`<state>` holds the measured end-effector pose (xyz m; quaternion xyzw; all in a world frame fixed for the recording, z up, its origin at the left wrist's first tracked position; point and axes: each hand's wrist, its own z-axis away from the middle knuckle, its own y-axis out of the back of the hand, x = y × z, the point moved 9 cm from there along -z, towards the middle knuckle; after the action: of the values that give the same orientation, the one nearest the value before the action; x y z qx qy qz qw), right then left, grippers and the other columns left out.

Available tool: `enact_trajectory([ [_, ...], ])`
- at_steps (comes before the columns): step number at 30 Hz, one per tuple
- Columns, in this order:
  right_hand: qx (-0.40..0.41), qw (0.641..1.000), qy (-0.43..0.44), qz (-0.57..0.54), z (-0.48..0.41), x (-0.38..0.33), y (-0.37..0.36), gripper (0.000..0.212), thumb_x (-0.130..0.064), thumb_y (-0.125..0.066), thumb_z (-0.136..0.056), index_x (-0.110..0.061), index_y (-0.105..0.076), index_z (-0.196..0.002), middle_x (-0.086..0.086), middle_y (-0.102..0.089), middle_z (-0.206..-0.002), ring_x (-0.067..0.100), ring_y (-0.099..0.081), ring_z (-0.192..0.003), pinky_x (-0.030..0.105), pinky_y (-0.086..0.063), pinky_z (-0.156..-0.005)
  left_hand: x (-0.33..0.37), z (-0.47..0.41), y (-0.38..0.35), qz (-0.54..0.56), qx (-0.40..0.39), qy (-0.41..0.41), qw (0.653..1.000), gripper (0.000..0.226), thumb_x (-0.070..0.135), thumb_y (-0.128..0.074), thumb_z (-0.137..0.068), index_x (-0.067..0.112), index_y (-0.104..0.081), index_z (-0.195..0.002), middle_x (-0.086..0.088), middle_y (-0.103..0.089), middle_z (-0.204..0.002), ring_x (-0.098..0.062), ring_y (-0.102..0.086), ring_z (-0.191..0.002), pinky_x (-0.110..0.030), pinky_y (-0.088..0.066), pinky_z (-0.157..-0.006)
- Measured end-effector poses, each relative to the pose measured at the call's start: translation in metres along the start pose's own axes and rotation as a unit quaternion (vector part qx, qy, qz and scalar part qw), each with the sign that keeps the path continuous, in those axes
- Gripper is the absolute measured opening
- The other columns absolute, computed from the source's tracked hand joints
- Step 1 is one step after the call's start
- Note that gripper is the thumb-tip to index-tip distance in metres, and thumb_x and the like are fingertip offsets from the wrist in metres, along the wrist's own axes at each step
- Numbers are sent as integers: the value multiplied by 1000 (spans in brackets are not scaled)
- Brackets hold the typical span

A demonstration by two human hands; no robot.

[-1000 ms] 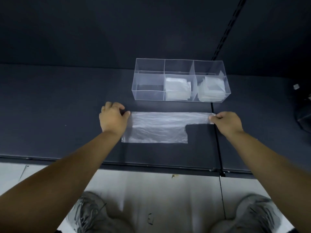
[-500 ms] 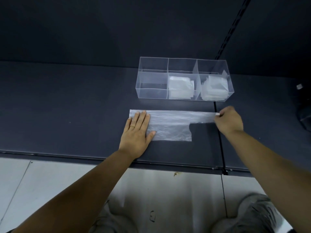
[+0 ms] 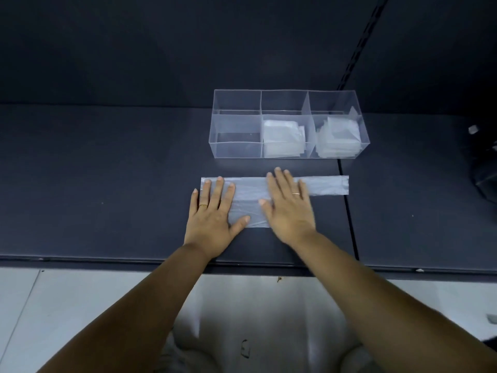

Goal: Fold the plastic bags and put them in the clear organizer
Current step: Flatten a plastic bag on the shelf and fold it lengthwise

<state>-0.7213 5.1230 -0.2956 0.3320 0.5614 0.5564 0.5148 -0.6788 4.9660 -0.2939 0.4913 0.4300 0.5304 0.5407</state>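
Two hands flat on a translucent, thin plastic bag [image 3: 247,201] laid out lengthwise on the dark matte tabletop [image 3: 107,170], near its front edge. Left hand [image 3: 212,216] presses the bag's left end, fingers straight and spread, gripping nothing. Right hand [image 3: 287,208] lies just beside it on the bag's middle, fingers likewise extended, slightly blurred. A thin gold ring [image 3: 203,205] on the left hand; another on the right. The bag's narrow strip runs out to the right, uncovered.

Just beyond the bag: a clear rectangular three-compartment organizer [image 3: 236,122]. Left compartment bare; the middle stack of folded white bags [image 3: 282,138] fills the centre, and the right stack of folded bags [image 3: 338,138] leans unevenly.
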Motion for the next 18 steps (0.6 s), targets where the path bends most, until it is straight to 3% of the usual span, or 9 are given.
enact_trajectory([
  [5,-5,995,-77,56,14,90,22,65,-53,-13,-98,-23,3,-154,3,9,-162,18,12,-148,43,12,-118,0,0,3,-2,5,2,1000,88,75,6,-80,25,7,-152,-5,9,-161,-27,14,-147,-45,11,-116],
  [8,68,996,-56,33,28,93,50,65,-46,-38,-98,-16,-19,-152,10,-11,-160,28,-9,-147,44,3,-118,1,0,2,-5,-14,5,1000,90,76,8,-77,26,12,-151,-3,13,-161,-26,17,-146,-48,12,-116],
  [10,111,993,10,-33,44,74,66,52,-38,-59,-90,-16,-47,-136,9,-39,-144,30,-34,-133,39,-19,-110,-2,0,6,13,-16,15,1000,89,76,0,-80,26,9,-152,-3,13,-161,-25,18,-146,-49,17,-113],
  [12,105,988,78,-79,60,52,67,32,-32,-71,-81,-20,-62,-109,1,-52,-118,25,-48,-112,31,-29,-91,1,2,19,44,19,11,999,81,69,-19,-89,23,-3,-153,-3,6,-161,-23,14,-147,-45,19,-113],
  [15,64,990,88,-94,69,42,52,18,-22,-78,-77,-16,-69,-92,0,-54,-101,24,-52,-97,32,-33,-81,28,15,39,116,71,-69,988,67,52,-41,-96,16,-26,-150,-3,-18,-159,-19,-5,-148,-31,14,-116],
  [18,64,989,48,-125,61,44,51,5,-15,-73,-82,-14,-69,-83,2,-55,-95,23,-52,-93,32,-36,-83,60,27,36,151,45,-144,977,64,46,-48,-96,13,-32,-148,-1,-25,-157,-14,-12,-147,-20,13,-115],
])
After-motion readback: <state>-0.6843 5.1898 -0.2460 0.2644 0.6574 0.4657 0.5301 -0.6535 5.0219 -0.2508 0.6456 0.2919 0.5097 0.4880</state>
